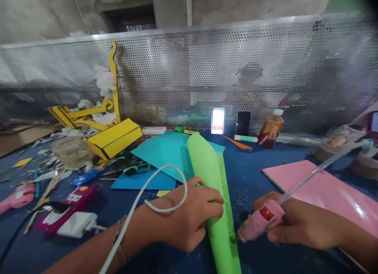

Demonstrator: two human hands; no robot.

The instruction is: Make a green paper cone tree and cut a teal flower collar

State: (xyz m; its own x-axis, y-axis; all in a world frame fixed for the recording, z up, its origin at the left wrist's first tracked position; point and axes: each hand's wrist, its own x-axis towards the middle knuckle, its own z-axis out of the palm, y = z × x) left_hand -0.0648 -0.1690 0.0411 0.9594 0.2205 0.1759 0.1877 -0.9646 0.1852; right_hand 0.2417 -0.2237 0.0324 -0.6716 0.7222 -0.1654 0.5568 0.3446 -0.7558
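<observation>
Head view, seen by me from far away:

1. My left hand [189, 215] was curled over a rolled green foam sheet [214, 203], with the fingers wrapped around it and pressing down.
2. The green foam sheet lay in the middle of the blue table mat [251, 175], with its thin end pointing away from me.
3. My right hand [301, 223] was closed tight around a pink glue gun [262, 221].
4. The tip of the pink glue gun was just beside the green foam sheet's edge. I could not tell if they touched.
5. A long clear glue stick [321, 169] came out of the back of the pink glue gun.
6. A white cord [141, 203] lay over my left arm.
7. A teal paper sheet [174, 156] and a blue paper sheet [144, 181] were under the far end of the green foam sheet.
8. Green-handled scissors [130, 165] lay beside the blue paper sheet.
9. A pink board [321, 191] lay near my right hand.
10. A yellow cardboard piece [113, 138] sat far to the left, and a phone [243, 123] and a juice bottle [271, 130] stood by a metal mesh fence [189, 77].
</observation>
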